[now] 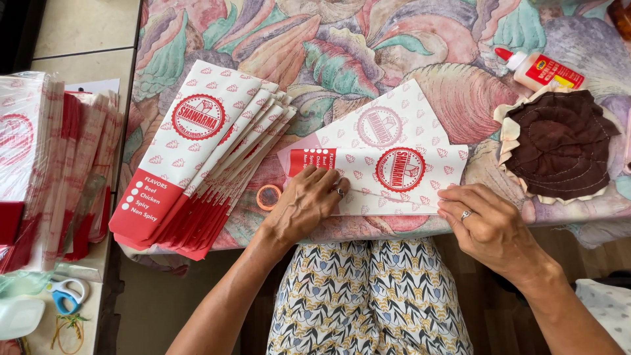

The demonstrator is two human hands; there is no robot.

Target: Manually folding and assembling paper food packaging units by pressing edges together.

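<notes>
Hands press flat on a white-and-red paper sleeve (388,181) at the near edge of the surface (368,46): left hand (303,205) on its left end, right hand (486,223) on its lower right corner. Stack of sleeves (197,151) lies left; glue bottle (542,69) sits far right.

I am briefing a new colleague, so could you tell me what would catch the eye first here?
Both hands, the left hand and the right hand, press flat on a red-and-white paper sheet at the table's near edge. To the left lies a fanned stack of matching paper bags, and a glue bottle lies far right.
</notes>
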